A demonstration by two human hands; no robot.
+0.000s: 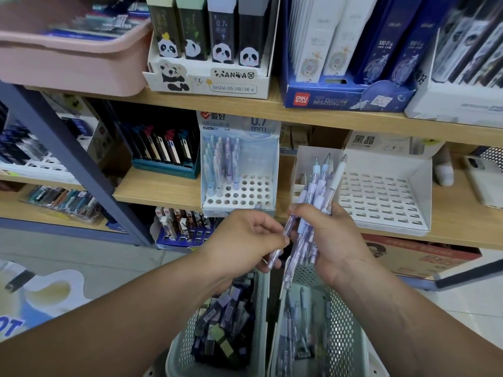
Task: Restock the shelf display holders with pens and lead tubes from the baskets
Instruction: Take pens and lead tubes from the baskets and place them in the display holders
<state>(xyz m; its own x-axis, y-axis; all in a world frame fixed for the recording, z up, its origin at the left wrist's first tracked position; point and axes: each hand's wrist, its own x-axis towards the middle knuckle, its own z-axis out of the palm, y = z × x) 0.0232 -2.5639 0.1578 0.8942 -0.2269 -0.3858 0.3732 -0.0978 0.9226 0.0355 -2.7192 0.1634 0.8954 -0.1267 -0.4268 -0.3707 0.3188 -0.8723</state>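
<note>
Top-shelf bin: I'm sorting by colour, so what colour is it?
The bin is pink; head view.

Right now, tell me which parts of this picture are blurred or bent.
Head view: the pink bin at top left is smeared; the pens in the basket below are soft; the panda box label reads sharp; the shelf board bows slightly from the wide lens.

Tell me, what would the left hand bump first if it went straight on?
Probably the bundle of pens in the right hand; the left hand, pinching one pen, points there. Depth is unclear.
</note>
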